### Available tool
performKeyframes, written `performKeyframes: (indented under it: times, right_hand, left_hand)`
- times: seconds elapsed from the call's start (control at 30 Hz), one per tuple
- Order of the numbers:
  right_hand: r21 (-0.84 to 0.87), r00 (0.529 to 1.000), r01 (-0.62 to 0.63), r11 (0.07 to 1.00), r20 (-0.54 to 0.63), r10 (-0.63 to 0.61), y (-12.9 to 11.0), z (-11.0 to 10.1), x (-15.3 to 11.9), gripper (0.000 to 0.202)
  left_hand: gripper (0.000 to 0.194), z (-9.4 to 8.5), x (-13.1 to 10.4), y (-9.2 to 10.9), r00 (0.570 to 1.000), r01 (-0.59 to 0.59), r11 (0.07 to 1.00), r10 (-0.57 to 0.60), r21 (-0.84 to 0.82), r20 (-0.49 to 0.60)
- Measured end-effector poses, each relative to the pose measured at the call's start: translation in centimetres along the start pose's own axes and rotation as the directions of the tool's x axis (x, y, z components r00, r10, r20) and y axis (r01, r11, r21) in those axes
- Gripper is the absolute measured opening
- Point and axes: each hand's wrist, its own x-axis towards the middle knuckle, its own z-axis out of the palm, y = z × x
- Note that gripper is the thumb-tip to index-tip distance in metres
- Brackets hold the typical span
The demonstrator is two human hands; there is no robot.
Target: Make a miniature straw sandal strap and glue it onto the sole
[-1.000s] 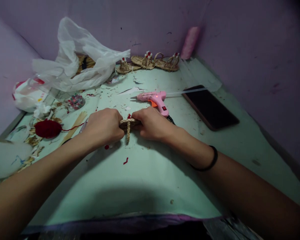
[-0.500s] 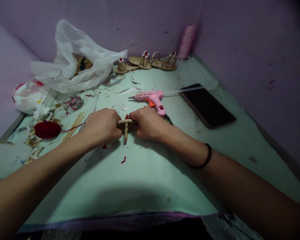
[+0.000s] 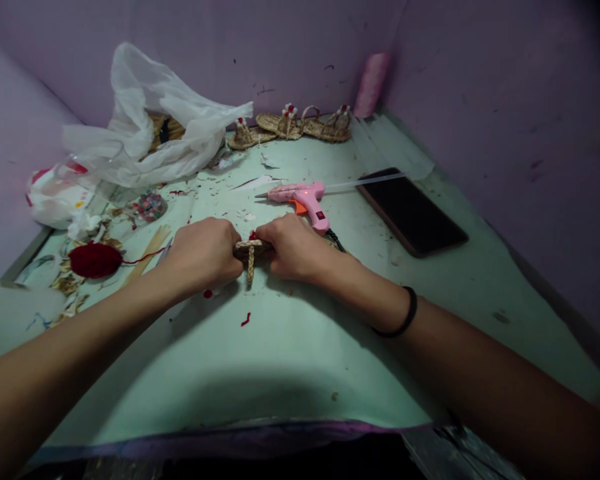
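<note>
Between my two hands is a small braided straw piece (image 3: 251,245), with a short braid hanging down from its middle and a bit of red at its top. My left hand (image 3: 207,250) is closed on its left end, and my right hand (image 3: 293,248) grips the right end. The fingertips of both hands are mostly hidden behind the piece. Just beyond my right hand lies a pink glue gun (image 3: 307,199) with an orange trigger, its nozzle pointing left and a long clear glue stick in its back.
A dark phone (image 3: 413,212) lies at the right. Woven straw pieces with beads (image 3: 290,125) line the back wall near a pink roll (image 3: 371,85). At the left are a white plastic bag (image 3: 145,143), a red yarn ball (image 3: 95,260), a bag of beads (image 3: 150,207) and scraps.
The whole view has shifted very slightly. Both hands keep the same grip on the braided piece.
</note>
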Motion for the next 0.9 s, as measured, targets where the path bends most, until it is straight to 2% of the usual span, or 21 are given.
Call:
performKeyframes:
  times: [0.3,0.9]
  right_hand:
    - [-0.004,1.000,0.000,1.000,-0.006,0.000,-0.03,0.11,0.13,0.019]
    - [-0.016,1.000,-0.028,0.999,0.006,0.028,-0.31,0.03,0.17,0.019]
  left_hand:
    - [0.023,0.10,0.21,0.05,0.999,0.034,0.999,-0.034,0.010,0.004]
    - [0.016,0.62,0.30,-0.28,1.000,-0.013,0.999,0.012,-0.035,-0.028]
